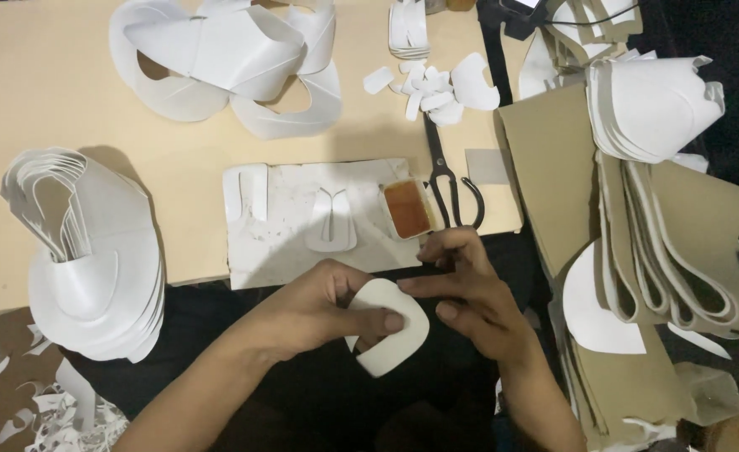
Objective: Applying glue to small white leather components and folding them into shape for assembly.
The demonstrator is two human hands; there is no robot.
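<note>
Beige tabletop (51, 75); left hand (319, 305), right hand (470, 293), each grip clamped on smooth rounded white piece (390, 343)

Left hand (323, 305), right hand (470, 289): both bare, no gloves, rings or watch. Forearms bare, no sleeves in view. Short nails. Dark clothing on lap.

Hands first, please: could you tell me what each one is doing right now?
Left hand: closed on the white curved piece.
Right hand: fingers pinching the same piece's upper edge.
</note>
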